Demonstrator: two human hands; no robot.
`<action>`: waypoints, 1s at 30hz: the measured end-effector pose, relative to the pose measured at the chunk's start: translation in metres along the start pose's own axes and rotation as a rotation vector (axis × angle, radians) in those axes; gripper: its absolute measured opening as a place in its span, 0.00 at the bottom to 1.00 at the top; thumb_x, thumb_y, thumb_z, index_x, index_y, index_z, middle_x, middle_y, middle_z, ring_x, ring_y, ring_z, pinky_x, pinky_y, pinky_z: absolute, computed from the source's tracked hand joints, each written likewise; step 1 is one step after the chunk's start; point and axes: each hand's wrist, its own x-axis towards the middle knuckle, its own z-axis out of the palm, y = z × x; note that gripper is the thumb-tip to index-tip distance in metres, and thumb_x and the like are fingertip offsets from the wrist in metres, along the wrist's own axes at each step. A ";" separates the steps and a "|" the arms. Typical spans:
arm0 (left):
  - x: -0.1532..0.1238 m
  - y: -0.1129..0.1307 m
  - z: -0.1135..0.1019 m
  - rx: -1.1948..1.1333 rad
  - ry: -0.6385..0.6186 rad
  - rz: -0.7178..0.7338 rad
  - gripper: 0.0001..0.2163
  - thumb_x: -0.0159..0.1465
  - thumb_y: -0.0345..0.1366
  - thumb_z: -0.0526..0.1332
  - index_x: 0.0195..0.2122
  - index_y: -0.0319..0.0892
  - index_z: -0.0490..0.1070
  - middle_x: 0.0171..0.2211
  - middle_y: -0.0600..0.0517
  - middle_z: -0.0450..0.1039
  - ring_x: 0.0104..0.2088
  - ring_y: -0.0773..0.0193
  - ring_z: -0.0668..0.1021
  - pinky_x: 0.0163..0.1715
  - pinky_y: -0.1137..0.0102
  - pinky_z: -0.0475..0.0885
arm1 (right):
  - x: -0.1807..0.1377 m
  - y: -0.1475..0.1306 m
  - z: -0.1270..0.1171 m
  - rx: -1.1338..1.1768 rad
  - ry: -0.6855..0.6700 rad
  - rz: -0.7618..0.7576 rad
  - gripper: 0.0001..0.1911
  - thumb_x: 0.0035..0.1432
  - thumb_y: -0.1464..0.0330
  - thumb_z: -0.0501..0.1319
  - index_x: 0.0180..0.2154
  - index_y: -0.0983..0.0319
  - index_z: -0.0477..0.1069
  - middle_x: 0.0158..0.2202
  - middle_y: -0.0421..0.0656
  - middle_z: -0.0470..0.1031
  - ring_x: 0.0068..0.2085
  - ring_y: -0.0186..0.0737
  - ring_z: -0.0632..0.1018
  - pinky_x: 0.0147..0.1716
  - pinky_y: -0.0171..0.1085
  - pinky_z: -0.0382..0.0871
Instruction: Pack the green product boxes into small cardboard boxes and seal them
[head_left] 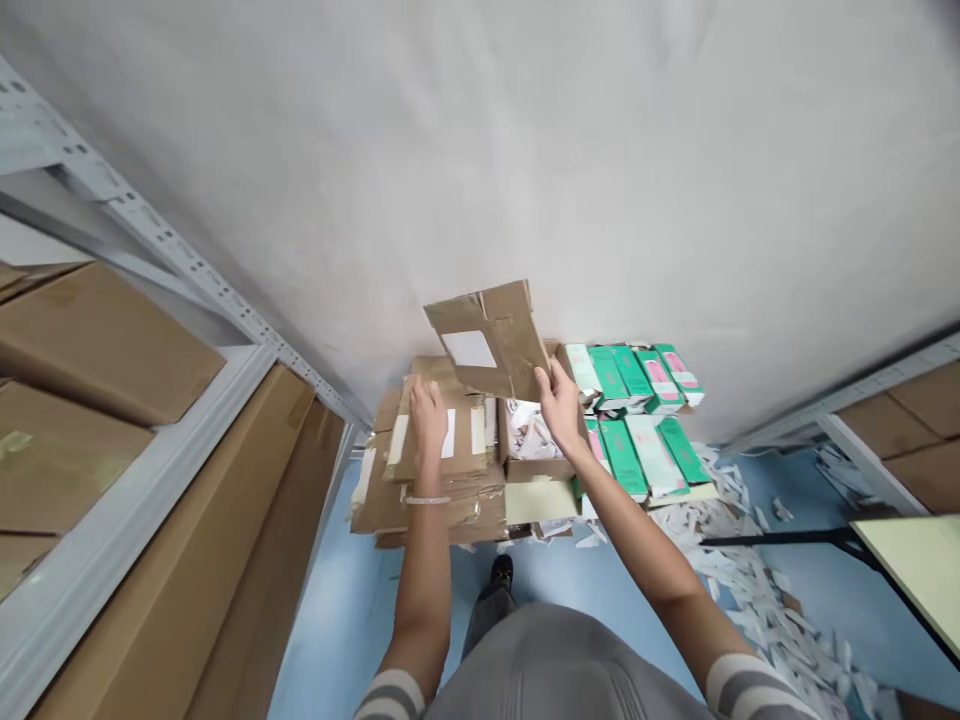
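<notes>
My right hand [561,408] grips the lower right edge of a flattened cardboard box [514,345], which is raised and tilted above the pile and bears a white label. Over a stack of flattened cardboard [466,465] to the left is my left hand [429,418], its fingers stretched out and close to the top piece. Whether it touches that piece I cannot tell. Below the raised cardboard stands an open carton [540,469] with crumpled white material inside, partly hidden by my right hand.
Green and pink boxes [616,445] stand in rows to the right of the carton. Paper scraps [765,590] litter the blue floor on the right. A metal shelf [180,425] with large cartons rises at left, a wall [480,150] ahead. A pale-topped table [919,570] juts in at right.
</notes>
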 end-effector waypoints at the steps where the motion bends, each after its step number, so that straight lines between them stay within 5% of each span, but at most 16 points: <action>1: -0.001 0.015 0.009 -0.058 -0.024 0.008 0.22 0.70 0.41 0.46 0.61 0.35 0.58 0.62 0.34 0.62 0.63 0.52 0.65 0.63 0.57 0.59 | -0.004 -0.001 -0.022 0.100 0.046 0.011 0.20 0.64 0.55 0.52 0.44 0.62 0.72 0.34 0.42 0.77 0.35 0.41 0.75 0.37 0.35 0.67; 5: -0.027 0.078 0.053 -0.259 -0.215 0.051 0.22 0.71 0.46 0.45 0.59 0.38 0.61 0.58 0.38 0.67 0.60 0.55 0.69 0.60 0.62 0.64 | -0.026 0.008 -0.115 0.364 0.176 0.098 0.21 0.58 0.53 0.58 0.44 0.63 0.71 0.38 0.43 0.77 0.37 0.40 0.74 0.38 0.35 0.68; 9: -0.086 0.147 0.107 -0.425 -0.362 0.243 0.22 0.69 0.51 0.47 0.53 0.42 0.66 0.52 0.43 0.73 0.53 0.58 0.75 0.54 0.65 0.70 | -0.065 0.025 -0.213 0.411 0.356 0.187 0.23 0.55 0.50 0.60 0.42 0.63 0.70 0.37 0.43 0.77 0.37 0.40 0.75 0.38 0.36 0.68; 14: -0.191 0.234 0.181 -0.624 -0.587 0.380 0.23 0.67 0.53 0.50 0.50 0.40 0.67 0.47 0.44 0.74 0.47 0.60 0.77 0.50 0.66 0.71 | -0.133 0.045 -0.343 0.350 0.601 0.218 0.24 0.52 0.48 0.61 0.38 0.62 0.70 0.34 0.40 0.76 0.37 0.39 0.75 0.36 0.35 0.69; 20: -0.349 0.333 0.253 -0.765 -0.924 0.484 0.22 0.66 0.53 0.52 0.49 0.40 0.68 0.47 0.44 0.74 0.48 0.60 0.76 0.51 0.66 0.70 | -0.244 0.046 -0.482 0.178 0.933 0.239 0.24 0.53 0.48 0.60 0.40 0.62 0.69 0.37 0.41 0.77 0.38 0.40 0.75 0.37 0.35 0.69; 25: -0.475 0.395 0.288 -0.763 -1.222 0.600 0.21 0.67 0.51 0.52 0.51 0.40 0.67 0.48 0.44 0.74 0.48 0.60 0.76 0.52 0.66 0.70 | -0.342 0.041 -0.550 -0.019 1.221 0.299 0.23 0.58 0.49 0.55 0.43 0.61 0.67 0.41 0.45 0.77 0.41 0.42 0.76 0.42 0.38 0.70; 30: -0.586 0.413 0.326 -0.680 -1.518 0.710 0.18 0.68 0.46 0.52 0.51 0.41 0.67 0.47 0.46 0.75 0.47 0.61 0.76 0.50 0.67 0.70 | -0.428 0.061 -0.584 -0.278 1.475 0.478 0.23 0.59 0.51 0.54 0.47 0.61 0.65 0.46 0.47 0.76 0.48 0.44 0.75 0.48 0.41 0.68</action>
